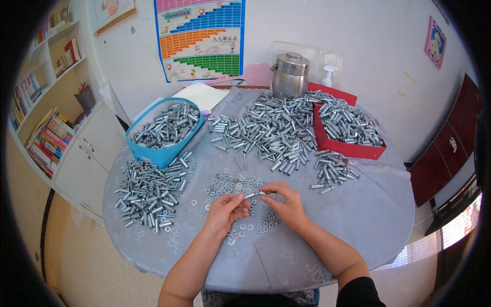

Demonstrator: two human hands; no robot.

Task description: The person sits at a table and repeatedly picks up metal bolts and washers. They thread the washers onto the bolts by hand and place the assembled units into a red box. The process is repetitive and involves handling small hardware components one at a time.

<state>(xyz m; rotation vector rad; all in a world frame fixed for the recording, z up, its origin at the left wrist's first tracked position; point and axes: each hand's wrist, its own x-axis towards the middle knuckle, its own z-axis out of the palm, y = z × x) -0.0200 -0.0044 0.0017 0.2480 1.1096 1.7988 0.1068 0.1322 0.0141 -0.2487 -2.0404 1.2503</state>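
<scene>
Left hand: thumb and fingers clamped on one end of a metal bolt
Right hand: fingertips pinched on the bolt's other end
Bolt: between both hands, slightly tilted
Blue box: beyond the left hand, to its left, full of bolts
Red box: beyond the right hand, to its right, heaped with bolts
Steel pot: farther beyond the right hand, lidded, contents hidden

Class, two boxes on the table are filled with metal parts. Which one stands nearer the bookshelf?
The blue box, on the person's left. The other, the red box, stands on the right, near the steel canister.
</scene>
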